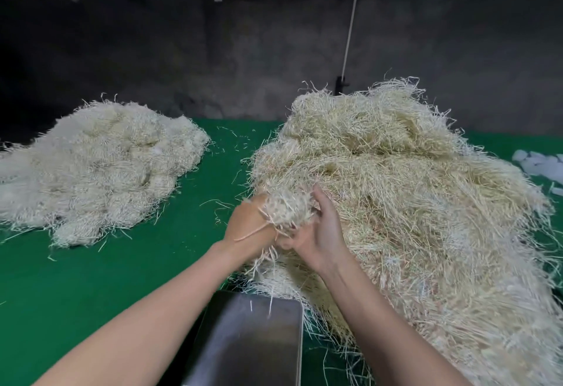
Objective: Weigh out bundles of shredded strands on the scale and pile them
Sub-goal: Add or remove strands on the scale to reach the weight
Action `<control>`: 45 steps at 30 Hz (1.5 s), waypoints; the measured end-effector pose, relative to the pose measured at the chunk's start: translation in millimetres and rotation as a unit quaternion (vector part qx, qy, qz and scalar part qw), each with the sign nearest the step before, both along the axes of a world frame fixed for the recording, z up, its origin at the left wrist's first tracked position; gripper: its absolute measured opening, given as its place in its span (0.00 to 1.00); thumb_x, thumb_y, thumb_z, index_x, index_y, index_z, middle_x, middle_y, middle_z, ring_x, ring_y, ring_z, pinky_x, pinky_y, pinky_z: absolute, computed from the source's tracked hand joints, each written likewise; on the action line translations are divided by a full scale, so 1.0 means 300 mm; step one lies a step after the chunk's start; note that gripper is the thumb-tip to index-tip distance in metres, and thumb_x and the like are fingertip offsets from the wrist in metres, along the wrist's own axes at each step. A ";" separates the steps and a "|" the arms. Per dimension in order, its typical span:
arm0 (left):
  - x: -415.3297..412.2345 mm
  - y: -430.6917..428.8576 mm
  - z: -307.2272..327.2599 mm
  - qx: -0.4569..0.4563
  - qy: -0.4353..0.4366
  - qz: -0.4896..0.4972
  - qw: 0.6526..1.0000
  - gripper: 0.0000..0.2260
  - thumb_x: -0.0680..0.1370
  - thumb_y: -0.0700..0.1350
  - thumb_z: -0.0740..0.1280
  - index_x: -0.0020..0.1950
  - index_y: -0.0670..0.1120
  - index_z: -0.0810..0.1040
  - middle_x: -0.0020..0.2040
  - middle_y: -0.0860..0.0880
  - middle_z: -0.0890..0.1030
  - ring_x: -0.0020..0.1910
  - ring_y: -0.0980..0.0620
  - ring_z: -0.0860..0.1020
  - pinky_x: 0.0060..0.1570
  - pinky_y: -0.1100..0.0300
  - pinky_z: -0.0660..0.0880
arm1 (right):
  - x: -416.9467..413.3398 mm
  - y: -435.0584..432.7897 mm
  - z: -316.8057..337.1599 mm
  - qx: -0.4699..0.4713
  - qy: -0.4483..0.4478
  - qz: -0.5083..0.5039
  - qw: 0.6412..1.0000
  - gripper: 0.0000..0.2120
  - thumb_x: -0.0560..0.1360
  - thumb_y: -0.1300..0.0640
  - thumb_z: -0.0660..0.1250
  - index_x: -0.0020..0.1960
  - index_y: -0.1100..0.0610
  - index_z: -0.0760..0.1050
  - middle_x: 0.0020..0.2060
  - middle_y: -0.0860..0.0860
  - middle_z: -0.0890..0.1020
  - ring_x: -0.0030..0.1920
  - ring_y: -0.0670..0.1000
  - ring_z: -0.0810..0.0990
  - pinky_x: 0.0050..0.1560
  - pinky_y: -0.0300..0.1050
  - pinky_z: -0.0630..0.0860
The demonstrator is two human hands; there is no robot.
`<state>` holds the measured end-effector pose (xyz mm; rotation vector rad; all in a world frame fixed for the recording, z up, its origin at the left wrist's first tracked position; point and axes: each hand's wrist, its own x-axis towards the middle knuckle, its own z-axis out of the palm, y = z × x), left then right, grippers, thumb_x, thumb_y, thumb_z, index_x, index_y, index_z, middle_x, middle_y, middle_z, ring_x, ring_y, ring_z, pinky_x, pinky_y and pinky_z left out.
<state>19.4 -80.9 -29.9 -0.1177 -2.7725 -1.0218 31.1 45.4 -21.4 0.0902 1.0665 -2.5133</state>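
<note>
**A:** What lies nearest us?

**B:** The flat grey metal scale pan [253, 343], at the near edge of the green surface [100, 282], between our forearms. A few stray strands lie on it.

**A:** And our hands?

**B:** Just beyond the pan and above it. Our left hand [249, 224] and right hand [316, 233] meet around the bundle of pale shredded strands [288, 207]. The left hand grips it from the left, with its fingers buried in the strands. The right hand curls round it from the right, thumb up. Loose ends hang below both hands, towards the pan.

**A:** Where does the bundle sit against the stock?

**B:** At the near left flank of the big yellowish heap of shredded strands [411, 202], touching it. That heap fills the right side of the surface, and its fringe reaches the pan's far and right rim.

**A:** Where do we have room?

**B:** To our left there is bare green. The paler, whiter pile of strands [100, 169] lies well apart at the far left. Between pile and heap a green lane with scattered strands runs to the far edge. At the far right, crumpled white plastic pieces [539, 163] lie beside the heap. Behind everything a thin white cord [352, 20] hangs against a dark wall [182, 50].
</note>
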 end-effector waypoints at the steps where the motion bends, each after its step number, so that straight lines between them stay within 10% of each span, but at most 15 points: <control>1: 0.027 -0.004 -0.009 -0.079 0.020 -0.016 0.997 0.05 0.73 0.35 0.67 0.46 0.44 0.78 0.41 0.51 0.78 0.39 0.55 0.79 0.38 0.60 0.79 | 0.025 -0.014 -0.015 0.045 0.019 -0.004 0.999 0.33 0.71 0.36 0.60 0.68 0.56 0.67 0.61 0.59 0.77 0.54 0.55 0.79 0.47 0.56 0.79; 5: 0.117 -0.023 -0.048 -0.141 -0.029 -0.087 0.986 0.02 0.75 0.40 0.64 0.43 0.45 0.72 0.37 0.55 0.70 0.39 0.51 0.76 0.41 0.57 0.79 | 0.118 -0.109 -0.094 0.418 0.082 -0.030 0.904 0.53 0.63 0.31 0.67 0.76 0.53 0.47 0.70 0.52 0.64 0.63 0.53 0.74 0.57 0.48 0.76; 10: 0.212 -0.165 -0.086 0.196 -0.169 -0.066 0.964 0.44 0.64 0.46 0.80 0.71 0.58 0.56 0.66 0.53 0.64 0.68 0.52 0.63 0.61 0.61 0.66 | 0.115 -0.058 -0.157 0.289 -0.061 -0.147 0.944 0.45 0.69 0.44 0.70 0.76 0.57 0.49 0.74 0.57 0.59 0.72 0.58 0.60 0.69 0.61 0.61; 13: 0.276 -0.194 -0.142 0.314 -0.230 -0.070 0.919 0.41 0.67 0.48 0.76 0.74 0.60 0.59 0.74 0.56 0.57 0.73 0.52 0.58 0.72 0.44 0.57 | 0.162 -0.072 -0.202 0.228 -0.059 -0.139 0.962 0.50 0.67 0.42 0.69 0.77 0.57 0.44 0.75 0.58 0.54 0.74 0.57 0.56 0.72 0.59 0.56; 15: 0.295 -0.192 -0.186 0.435 -0.254 -0.037 0.863 0.33 0.71 0.37 0.72 0.71 0.55 0.65 0.74 0.51 0.64 0.67 0.53 0.70 0.66 0.52 0.67 | 0.214 -0.099 -0.231 0.314 -0.017 -0.093 0.945 0.48 0.67 0.38 0.68 0.77 0.56 0.48 0.74 0.56 0.58 0.73 0.57 0.60 0.72 0.58 0.59; 19: 0.317 -0.228 -0.235 0.285 -0.181 -0.001 0.941 0.27 0.71 0.26 0.65 0.64 0.50 0.74 0.71 0.48 0.69 0.49 0.49 0.81 0.31 0.74 0.70 | 0.285 -0.032 -0.289 0.587 0.125 0.025 0.799 0.20 0.71 0.44 0.70 0.57 0.53 0.72 0.52 0.49 0.79 0.46 0.43 0.80 0.46 0.39 0.77; 22: 0.354 -0.254 -0.289 0.201 -0.169 -0.040 0.964 0.27 0.71 0.26 0.64 0.57 0.56 0.74 0.70 0.49 0.70 0.29 0.59 0.78 0.22 0.71 0.65 | 0.337 0.007 -0.338 0.635 0.157 0.045 0.755 0.15 0.69 0.55 0.75 0.51 0.52 0.73 0.38 0.47 0.75 0.34 0.43 0.70 0.33 0.33 0.65; 25: 0.410 -0.253 -0.343 0.148 -0.159 -0.060 0.974 0.29 0.71 0.28 0.65 0.54 0.64 0.72 0.67 0.51 0.71 0.55 0.50 0.77 0.45 0.70 0.73 | 0.380 -0.012 -0.372 0.665 0.209 0.019 0.717 0.20 0.69 0.62 0.72 0.59 0.54 0.73 0.49 0.50 0.77 0.44 0.45 0.73 0.41 0.27 0.66; 28: 0.439 -0.270 -0.348 0.108 -0.148 -0.049 0.982 0.32 0.69 0.32 0.67 0.51 0.71 0.69 0.65 0.60 0.66 0.68 0.56 0.59 0.72 0.52 0.53 | 0.402 -0.020 -0.382 0.694 0.232 -0.015 0.682 0.16 0.73 0.62 0.68 0.61 0.56 0.74 0.54 0.50 0.77 0.51 0.46 0.73 0.51 0.31 0.65; 32: 0.456 -0.315 -0.329 0.201 -0.136 -0.063 0.968 0.34 0.68 0.34 0.68 0.59 0.70 0.65 0.67 0.68 0.56 0.72 0.54 0.57 0.69 0.41 0.61 | 0.428 -0.030 -0.376 0.704 0.256 -0.057 0.660 0.09 0.73 0.64 0.68 0.52 0.57 0.79 0.45 0.49 0.79 0.43 0.45 0.73 0.43 0.31 0.64; 36: 0.458 -0.300 -0.339 0.150 -0.107 -0.095 0.978 0.29 0.74 0.39 0.70 0.65 0.65 0.64 0.66 0.68 0.65 0.70 0.61 0.62 0.70 0.59 0.55 | 0.455 -0.042 -0.382 0.712 0.259 -0.070 0.649 0.08 0.73 0.64 0.68 0.51 0.58 0.79 0.46 0.48 0.78 0.46 0.44 0.73 0.48 0.31 0.64; 40: 0.451 -0.279 -0.337 0.068 -0.089 -0.083 0.990 0.20 0.74 0.41 0.71 0.61 0.60 0.74 0.63 0.62 0.71 0.70 0.59 0.62 0.73 0.52 0.41 | 0.472 -0.020 -0.393 0.730 0.258 -0.058 0.630 0.10 0.74 0.59 0.69 0.55 0.57 0.77 0.51 0.47 0.73 0.55 0.45 0.68 0.57 0.33 0.61; 45: 0.478 -0.312 -0.273 0.125 -0.043 -0.051 0.990 0.26 0.70 0.35 0.68 0.51 0.68 0.73 0.57 0.67 0.68 0.64 0.60 0.62 0.66 0.59 0.49 | 0.489 0.022 -0.348 0.696 0.280 -0.102 0.653 0.15 0.70 0.57 0.73 0.54 0.52 0.73 0.51 0.44 0.72 0.55 0.44 0.69 0.57 0.36 0.62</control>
